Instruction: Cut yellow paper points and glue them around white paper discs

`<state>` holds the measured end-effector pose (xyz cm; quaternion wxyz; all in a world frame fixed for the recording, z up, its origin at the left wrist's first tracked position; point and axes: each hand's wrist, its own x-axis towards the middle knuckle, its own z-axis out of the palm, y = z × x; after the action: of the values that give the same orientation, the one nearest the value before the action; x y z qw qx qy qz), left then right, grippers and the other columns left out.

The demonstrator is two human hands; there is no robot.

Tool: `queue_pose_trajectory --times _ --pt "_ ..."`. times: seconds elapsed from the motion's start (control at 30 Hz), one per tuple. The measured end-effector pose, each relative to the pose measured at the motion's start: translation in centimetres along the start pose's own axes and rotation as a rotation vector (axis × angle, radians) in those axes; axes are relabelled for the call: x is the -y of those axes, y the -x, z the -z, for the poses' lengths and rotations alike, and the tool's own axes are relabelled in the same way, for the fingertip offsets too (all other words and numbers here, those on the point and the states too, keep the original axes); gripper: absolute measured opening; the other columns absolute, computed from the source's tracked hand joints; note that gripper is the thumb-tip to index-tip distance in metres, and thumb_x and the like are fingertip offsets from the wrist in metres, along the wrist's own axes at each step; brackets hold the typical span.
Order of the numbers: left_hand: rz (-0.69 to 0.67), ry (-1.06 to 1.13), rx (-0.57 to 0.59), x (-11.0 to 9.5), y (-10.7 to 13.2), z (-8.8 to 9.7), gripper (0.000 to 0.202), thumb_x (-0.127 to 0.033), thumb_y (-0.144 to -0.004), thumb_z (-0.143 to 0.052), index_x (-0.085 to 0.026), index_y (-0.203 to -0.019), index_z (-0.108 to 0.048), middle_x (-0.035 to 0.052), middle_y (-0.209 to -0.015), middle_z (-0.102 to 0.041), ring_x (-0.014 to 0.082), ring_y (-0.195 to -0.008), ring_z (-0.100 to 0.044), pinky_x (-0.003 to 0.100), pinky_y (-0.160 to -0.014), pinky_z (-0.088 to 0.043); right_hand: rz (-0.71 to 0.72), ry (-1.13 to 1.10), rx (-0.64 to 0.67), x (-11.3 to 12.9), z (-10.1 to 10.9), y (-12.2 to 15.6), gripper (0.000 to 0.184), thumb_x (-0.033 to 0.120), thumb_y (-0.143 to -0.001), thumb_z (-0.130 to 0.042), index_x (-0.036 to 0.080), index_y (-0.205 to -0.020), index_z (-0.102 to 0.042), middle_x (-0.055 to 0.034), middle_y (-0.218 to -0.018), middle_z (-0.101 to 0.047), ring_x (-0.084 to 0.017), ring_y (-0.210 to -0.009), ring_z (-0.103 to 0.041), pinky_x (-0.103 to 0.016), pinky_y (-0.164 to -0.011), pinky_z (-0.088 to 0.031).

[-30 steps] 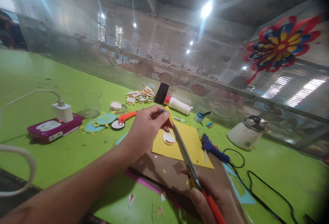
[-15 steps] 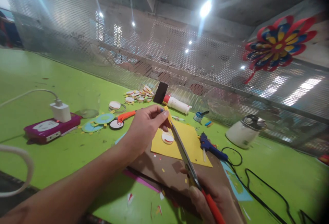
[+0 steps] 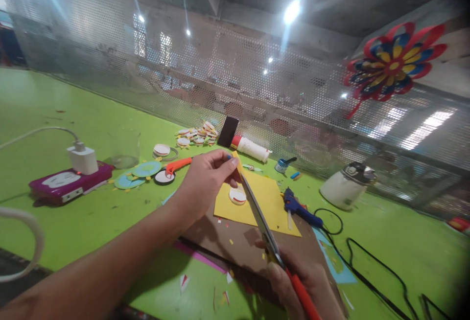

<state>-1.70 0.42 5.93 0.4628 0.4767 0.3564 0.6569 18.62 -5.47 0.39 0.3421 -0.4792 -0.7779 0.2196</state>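
Observation:
My left hand [image 3: 207, 180] pinches a small yellow paper piece [image 3: 237, 160] between thumb and fingers, held above the table. My right hand [image 3: 304, 288], at the bottom edge, grips red-handled scissors [image 3: 270, 239] whose long blades reach up to the yellow piece. Below them lie a yellow paper sheet [image 3: 270, 202] with a white-and-red disc [image 3: 238, 195] on it, and a brown cardboard sheet [image 3: 249, 246].
On the green table [image 3: 73, 114] sit a blue glue gun [image 3: 299, 210] with a black cord, a white pot [image 3: 347, 188], a glue bottle [image 3: 251, 148], a phone [image 3: 227, 131], paper discs [image 3: 194, 136], an orange cutter [image 3: 178, 165], a purple power strip [image 3: 68, 183]. A perforated metal screen stands behind; a paper flower [image 3: 394, 63] hangs on it.
The view has drifted slightly, so everything sits a little to the left and higher. Both hands keep the same grip, with the scissor blades still at the yellow piece.

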Motion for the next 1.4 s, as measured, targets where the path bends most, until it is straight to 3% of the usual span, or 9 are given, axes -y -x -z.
queue_pose_trajectory --times 0.4,0.57,0.8,1.0,1.17,1.3,1.4 --pt "-0.001 0.018 -0.003 0.1 0.0 -0.1 0.017 -0.026 -0.075 -0.066 -0.014 -0.066 -0.058 0.0007 -0.060 -0.064 0.0075 -0.051 -0.055 0.019 -0.052 -0.041 -0.013 -0.074 -0.002 0.7 0.0 0.0 0.049 0.059 -0.086 -0.044 0.019 -0.098 -0.070 0.0037 -0.048 -0.048 -0.010 -0.043 -0.042 -0.021 -0.046 -0.039" --pt "0.013 0.047 0.008 0.3 -0.1 0.0 0.017 -0.027 -0.074 -0.067 -0.014 -0.066 -0.059 0.0015 -0.060 -0.065 0.0080 -0.051 -0.056 0.020 -0.052 -0.042 -0.041 -0.067 0.005 0.5 0.0 0.0 0.052 0.061 -0.086 -0.044 0.018 -0.099 -0.070 0.0029 -0.046 -0.050 -0.011 -0.041 -0.044 -0.021 -0.042 -0.036" --pt "0.035 0.116 -0.007 0.6 -0.6 0.1 0.016 -0.025 -0.073 -0.067 -0.013 -0.065 -0.061 0.0015 -0.060 -0.064 0.0076 -0.049 -0.054 0.021 -0.053 -0.043 0.044 -0.006 0.009 0.1 0.1 -0.2 0.050 0.059 -0.085 -0.045 0.019 -0.101 -0.071 -0.0001 -0.049 -0.057 -0.014 -0.044 -0.053 -0.020 -0.043 -0.041" --pt "-0.016 0.091 -0.028 0.8 -0.6 0.2 0.015 -0.025 -0.076 -0.065 -0.013 -0.068 -0.062 0.0010 -0.061 -0.062 0.0102 -0.058 -0.059 0.021 -0.057 -0.045 0.109 0.025 0.054 -0.3 0.1 -0.2 0.043 0.055 -0.084 -0.050 0.020 -0.097 -0.071 -0.0018 -0.061 -0.066 -0.017 -0.056 -0.061 -0.021 -0.049 -0.045" --pt "-0.046 0.066 -0.051 0.6 -0.5 0.3 0.015 -0.025 -0.076 -0.066 -0.014 -0.067 -0.062 0.0004 -0.062 -0.062 0.0089 -0.057 -0.055 0.022 -0.058 -0.044 0.091 0.061 0.045 -0.2 0.4 -0.2 0.046 0.056 -0.086 -0.045 0.021 -0.096 -0.072 -0.0004 -0.054 -0.061 -0.018 -0.056 -0.060 -0.021 -0.050 -0.045" --pt "-0.061 0.064 -0.071 0.5 -0.5 0.4 0.015 -0.026 -0.077 -0.066 -0.015 -0.069 -0.062 0.0005 -0.063 -0.063 0.0089 -0.057 -0.054 0.022 -0.059 -0.044 0.080 0.141 -0.041 -0.4 0.7 -0.3 0.046 0.058 -0.084 -0.048 0.024 -0.105 -0.070 -0.0030 -0.073 -0.071 -0.020 -0.064 -0.063 -0.025 -0.058 -0.048" --pt "-0.061 0.037 -0.077 0.5 -0.4 0.3 0.014 -0.027 -0.077 -0.066 -0.015 -0.071 -0.063 0.0020 -0.067 -0.064 0.0104 -0.063 -0.056 0.023 -0.061 -0.044 0.074 0.136 -0.050 -0.5 0.6 -0.2 0.050 0.059 -0.085 -0.045 0.022 -0.108 -0.069 -0.0036 -0.073 -0.070 -0.019 -0.064 -0.063 -0.024 -0.055 -0.048"
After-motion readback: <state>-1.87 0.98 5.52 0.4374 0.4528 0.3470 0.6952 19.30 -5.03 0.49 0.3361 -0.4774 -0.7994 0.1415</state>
